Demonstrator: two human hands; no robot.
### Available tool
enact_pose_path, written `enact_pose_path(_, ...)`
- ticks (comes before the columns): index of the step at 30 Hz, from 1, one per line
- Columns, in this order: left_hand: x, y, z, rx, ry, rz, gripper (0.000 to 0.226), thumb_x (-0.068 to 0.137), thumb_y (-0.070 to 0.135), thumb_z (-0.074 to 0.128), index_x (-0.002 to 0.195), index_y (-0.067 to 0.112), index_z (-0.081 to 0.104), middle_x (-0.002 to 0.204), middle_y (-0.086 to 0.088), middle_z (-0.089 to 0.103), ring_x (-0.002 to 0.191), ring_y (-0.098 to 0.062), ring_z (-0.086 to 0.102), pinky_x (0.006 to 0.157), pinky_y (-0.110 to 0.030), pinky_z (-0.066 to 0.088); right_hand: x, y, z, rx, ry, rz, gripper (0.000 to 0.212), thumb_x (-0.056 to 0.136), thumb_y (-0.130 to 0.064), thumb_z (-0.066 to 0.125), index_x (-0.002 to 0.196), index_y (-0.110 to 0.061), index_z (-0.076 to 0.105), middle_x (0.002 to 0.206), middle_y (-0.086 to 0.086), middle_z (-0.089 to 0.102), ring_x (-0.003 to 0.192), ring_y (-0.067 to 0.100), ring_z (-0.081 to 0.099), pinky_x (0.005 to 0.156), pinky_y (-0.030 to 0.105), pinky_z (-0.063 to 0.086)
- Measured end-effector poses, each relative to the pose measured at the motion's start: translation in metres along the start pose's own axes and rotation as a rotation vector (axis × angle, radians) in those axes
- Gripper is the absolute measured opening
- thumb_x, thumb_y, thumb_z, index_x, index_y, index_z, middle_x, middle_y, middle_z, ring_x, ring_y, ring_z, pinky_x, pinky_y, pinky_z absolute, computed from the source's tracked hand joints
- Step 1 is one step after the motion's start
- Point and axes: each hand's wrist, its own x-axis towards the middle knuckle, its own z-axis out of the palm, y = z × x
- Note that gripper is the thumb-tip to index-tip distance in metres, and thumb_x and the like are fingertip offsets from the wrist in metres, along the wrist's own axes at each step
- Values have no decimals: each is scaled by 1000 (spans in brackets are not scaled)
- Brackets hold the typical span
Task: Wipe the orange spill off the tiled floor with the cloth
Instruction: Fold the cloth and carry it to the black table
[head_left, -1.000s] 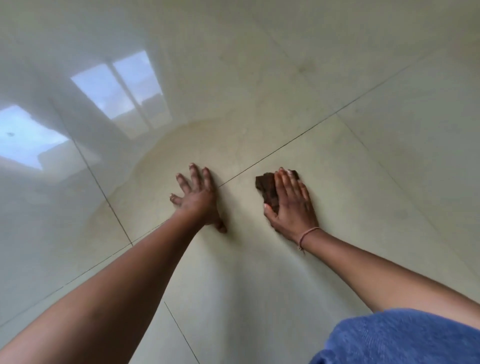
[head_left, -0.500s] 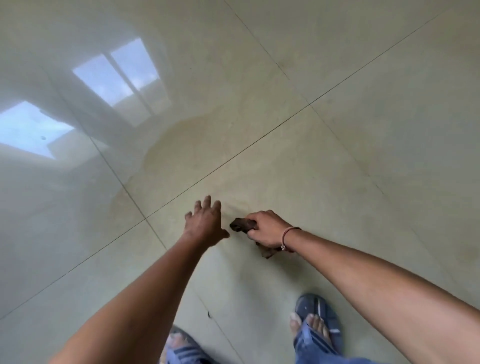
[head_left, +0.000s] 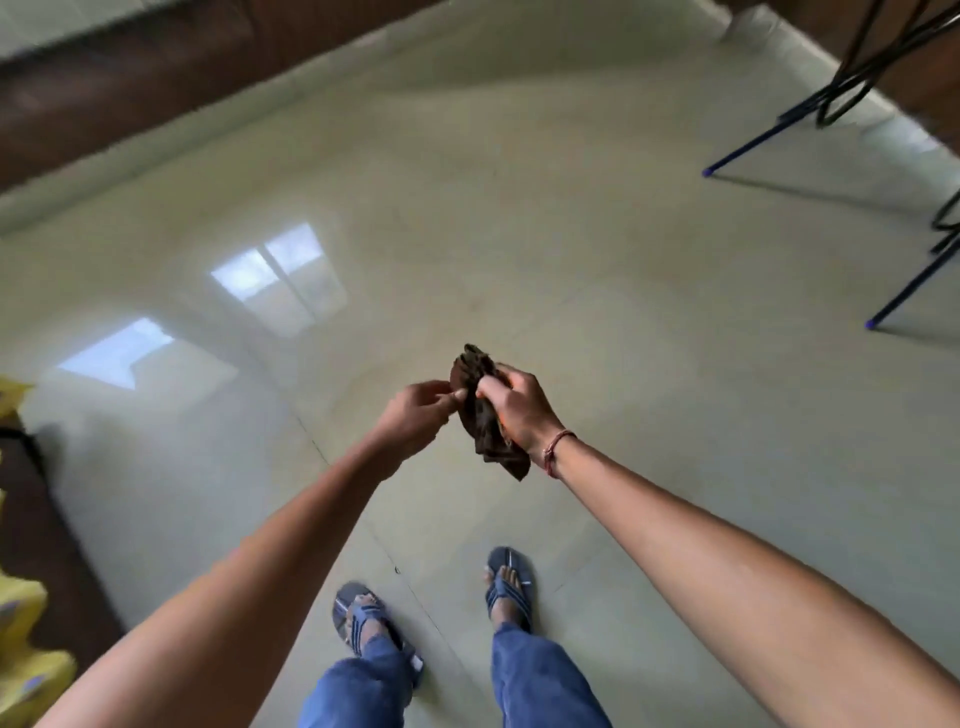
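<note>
I am standing and looking down at a glossy pale tiled floor (head_left: 597, 322). My right hand (head_left: 519, 410) holds a crumpled dark brown cloth (head_left: 480, 415) well above the floor, with an orange tint on the cloth near my palm. My left hand (head_left: 415, 415) is beside it, with fingertips pinched at the cloth's left edge. No orange spill shows on the floor in this view.
My two feet in blue sandals (head_left: 363, 618) (head_left: 511, 582) stand on the tiles below my hands. Dark blue metal furniture legs (head_left: 779, 124) stand at the upper right. A brown wooden piece (head_left: 130, 88) runs along the upper left. Yellow objects (head_left: 26, 670) sit at the left edge.
I went from crouching with both hands on the floor to standing. My right hand lifted the cloth off the tiles, and my left hand came up to its edge.
</note>
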Motion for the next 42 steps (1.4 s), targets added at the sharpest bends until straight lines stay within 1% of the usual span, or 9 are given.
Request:
enact_pose_path(4, -66, 74, -21, -159, -106, 67, 23, 92, 37, 63, 107, 19, 64, 104, 0, 67, 96, -15, 61, 82, -34, 46, -59, -88, -28, 209, 18, -107, 12, 85, -14, 49, 85, -13, 61, 79, 5, 59, 75, 14, 54, 69, 28, 44)
enact_pose_path(10, -127, 151, -42, -188, 13, 300, 21, 81, 36, 75, 79, 19, 63, 75, 2, 61, 72, -11, 57, 69, -30, 47, -127, -155, -41, 141, 148, -206, 12, 87, -19, 65, 98, -16, 69, 101, 5, 73, 96, 17, 68, 86, 29, 53)
enact_pose_path(15, -157, 179, -63, -270, -18, 340, 30, 89, 36, 68, 102, 10, 68, 88, -1, 68, 77, -12, 65, 64, -26, 53, -164, -181, -26, 156, 289, -239, 10, 90, -16, 66, 99, -15, 70, 102, 8, 73, 98, 23, 68, 87, 35, 53)
enact_pose_path(18, -170, 191, -69, -380, -131, 286, 37, 91, 45, 61, 106, 11, 64, 92, -2, 67, 87, -17, 67, 79, -34, 56, -183, -197, -30, 222, 359, -276, 14, 91, -18, 65, 100, -9, 71, 101, 12, 73, 98, 28, 68, 89, 41, 53)
enact_pose_path(22, -194, 209, -63, -211, -307, 307, 34, 93, 42, 60, 113, 15, 66, 102, -2, 71, 89, -18, 68, 83, -35, 54, -207, -219, -47, 310, 432, -324, 14, 92, -17, 63, 98, -7, 71, 102, 17, 72, 94, 28, 68, 90, 45, 52)
enact_pose_path(26, -215, 240, -44, -247, -170, 530, 15, 94, 23, 63, 105, 15, 68, 104, -9, 73, 88, -21, 71, 80, -34, 57, -230, -235, -67, 382, 398, -331, 12, 95, -17, 59, 100, -13, 69, 104, 13, 71, 93, 24, 68, 82, 43, 57)
enact_pose_path(32, -244, 270, 4, 99, 244, 851, 10, 98, 23, 51, 94, 14, 54, 80, 8, 60, 72, -9, 57, 64, -25, 44, -266, -244, -109, 368, 360, -451, 12, 93, -13, 62, 102, -17, 68, 104, 9, 71, 91, 20, 70, 78, 33, 59)
enact_pose_path(39, -261, 289, 63, 226, 256, 716, 50, 93, 46, 56, 131, 15, 46, 111, -3, 60, 102, -23, 59, 87, -35, 49, -299, -236, -171, 280, 421, -525, 16, 90, -14, 66, 105, -8, 69, 93, 6, 72, 78, 11, 69, 69, 25, 56)
enact_pose_path(42, -282, 295, 90, -25, -22, 591, 57, 89, 61, 53, 122, 14, 56, 113, -8, 67, 94, -18, 64, 80, -31, 49, -310, -233, -189, 104, 515, -567, 7, 86, -21, 72, 93, -20, 71, 84, -6, 72, 72, -1, 66, 69, 15, 51)
